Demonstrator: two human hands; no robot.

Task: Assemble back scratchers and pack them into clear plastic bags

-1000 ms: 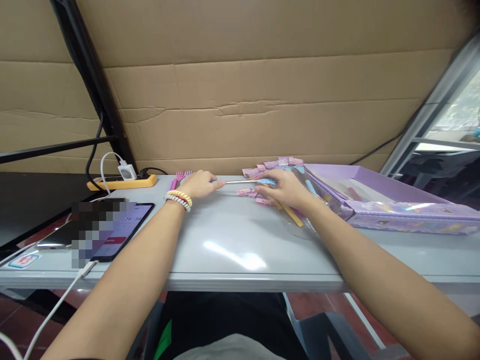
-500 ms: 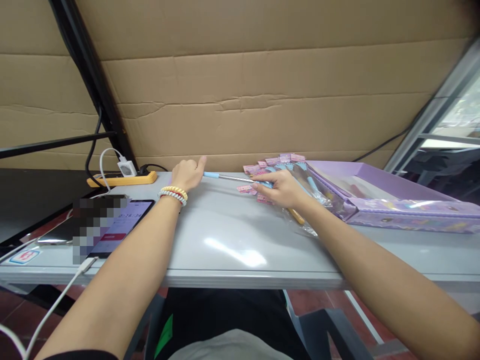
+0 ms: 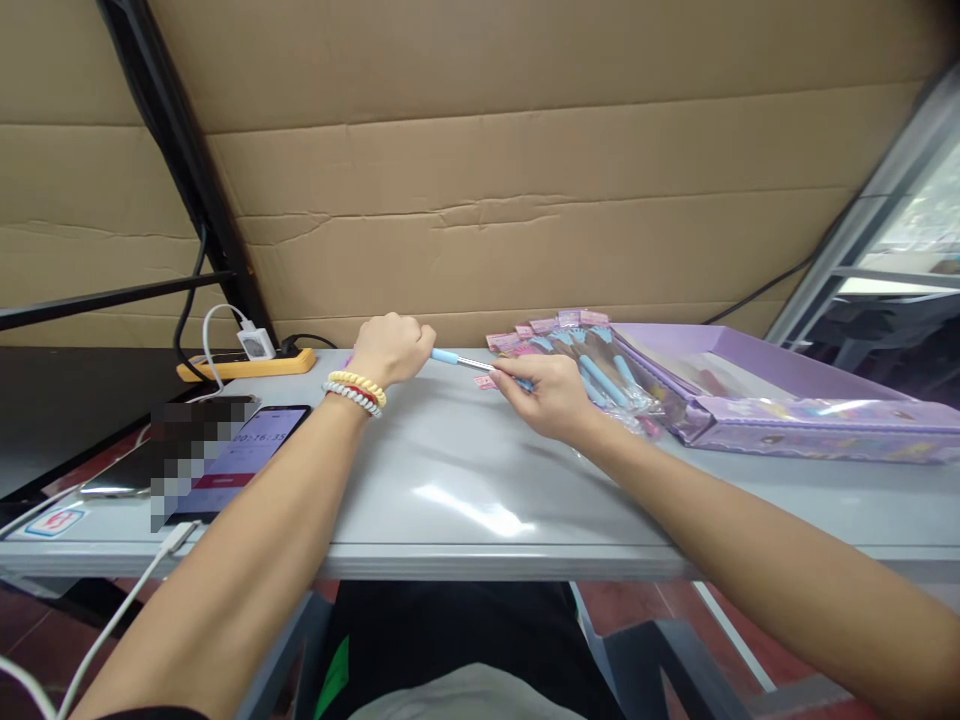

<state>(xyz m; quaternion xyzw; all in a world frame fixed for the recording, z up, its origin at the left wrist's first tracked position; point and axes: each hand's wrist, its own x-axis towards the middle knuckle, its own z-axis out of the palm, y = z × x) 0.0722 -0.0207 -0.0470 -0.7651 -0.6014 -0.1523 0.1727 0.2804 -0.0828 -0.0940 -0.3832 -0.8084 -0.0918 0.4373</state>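
Between my hands runs a slim back scratcher [image 3: 474, 365] with a silvery metal rod and light blue sections. My left hand [image 3: 391, 348], wearing yellow and pale braided bands on its wrist, is closed around its left end, whose tip is hidden. Thumb and fingers of my right hand [image 3: 549, 395] pinch the blue section at the other end. Just beyond the right hand lie several plastic-wrapped back scratchers [image 3: 600, 375], with blue hand-shaped heads, blue grips and pink card tops. A small pink label [image 3: 484, 383] shows beside my right fingertips.
A purple open box [image 3: 810, 425] stands at right on the grey table [image 3: 450, 470]. At left are a phone [image 3: 240, 460] showing a timer, a dark device [image 3: 195, 430], white cables and an orange power strip [image 3: 259, 366]. Cardboard [image 3: 487, 180] lines the back.
My hands have come closer together, and less of the rod shows between them. The left hand moved right and its thumb folded in. An orange-yellow handle near the right hand is out of sight.
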